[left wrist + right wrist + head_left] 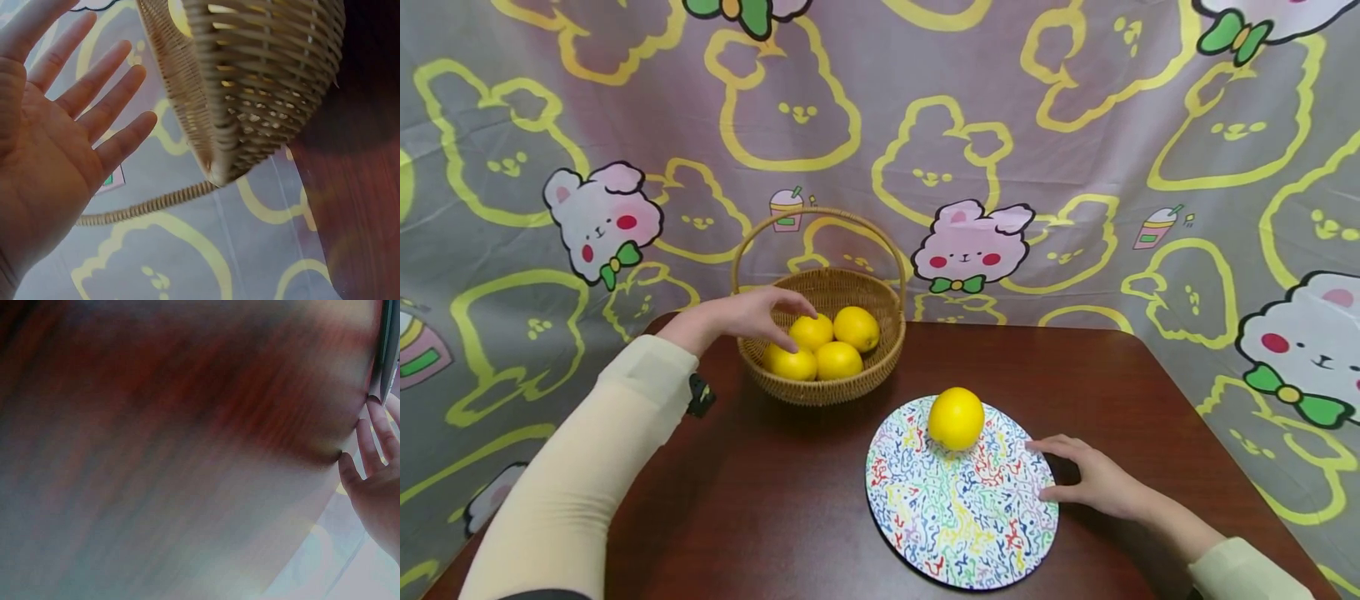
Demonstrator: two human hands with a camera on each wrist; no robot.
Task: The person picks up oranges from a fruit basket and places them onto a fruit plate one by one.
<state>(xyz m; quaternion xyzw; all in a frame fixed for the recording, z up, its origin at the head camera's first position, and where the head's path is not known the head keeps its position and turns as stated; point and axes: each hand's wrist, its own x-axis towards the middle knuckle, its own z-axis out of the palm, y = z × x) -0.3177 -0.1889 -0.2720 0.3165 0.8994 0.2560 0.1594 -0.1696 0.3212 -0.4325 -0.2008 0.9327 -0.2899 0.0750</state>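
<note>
My left hand (pixel 756 317) reaches over the left rim of a wicker basket (pixel 820 393), fingers spread above several yellow lemons (pixel 838 361). In the left wrist view its fingers are extended, the palm shows bare, and the basket's woven side (pixel 269 81) stands beside it. One lemon (pixel 956 418) rests on the upper part of a round board (pixel 958 525) with colourful squiggles. At the board's right edge, my right hand (pixel 1093 477) has its thumb and fingertips touching or very near the rim; exact contact is unclear. The right wrist view shows those fingers (pixel 369 447) fairly straight.
A dark reddish wooden table (pixel 760 508) carries the basket and the board. The basket's tall arched handle (pixel 820 212) rises over the lemons. Behind and at both sides hangs a curtain (pixel 1075 167) printed with cartoon rabbits.
</note>
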